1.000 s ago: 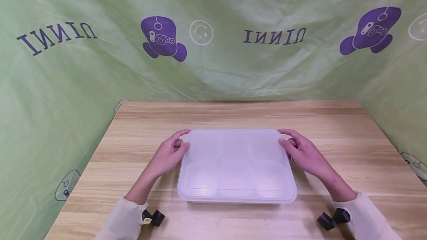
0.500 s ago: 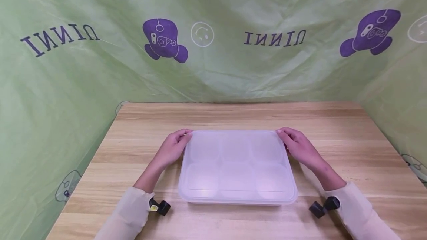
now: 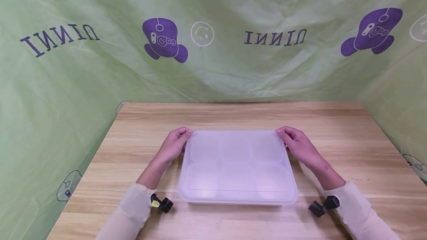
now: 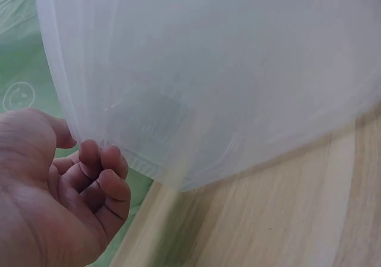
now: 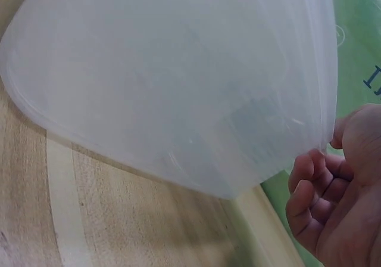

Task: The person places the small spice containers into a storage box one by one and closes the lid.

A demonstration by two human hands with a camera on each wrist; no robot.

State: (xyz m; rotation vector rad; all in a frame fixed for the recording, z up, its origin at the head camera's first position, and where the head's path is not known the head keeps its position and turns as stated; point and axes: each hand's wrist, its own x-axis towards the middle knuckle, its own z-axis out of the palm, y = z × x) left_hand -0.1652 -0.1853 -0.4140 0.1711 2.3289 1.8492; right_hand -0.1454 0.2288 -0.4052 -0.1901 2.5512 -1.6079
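A translucent, lidded plastic food container (image 3: pixel 237 166) lies in front of me, with several rounded compartments showing faintly through its top. At its far left corner my left hand (image 3: pixel 172 145) pinches the rim, thumb on top. My right hand (image 3: pixel 300 149) grips the far right corner the same way. From the left wrist view, the left hand's fingers (image 4: pixel 113 189) curl under the container's edge, while the thumb is partly hidden. In the right wrist view, curled fingers (image 5: pixel 306 198) sit beneath the rim of the container (image 5: pixel 178 88).
The container is over a wood-grain table (image 3: pixel 233 116). Behind and beside the table hangs a green cloth (image 3: pixel 217 77) with purple figures and lettering. Black wrist devices jut from both sleeves, the left device (image 3: pixel 165 205) and the right device (image 3: pixel 318 208), close to the container's near corners.
Both hands have drawn inward, and their thumbs have slid to the far corners. Fingers that were stretched along the edges now grip the rim. The container has hardly moved.
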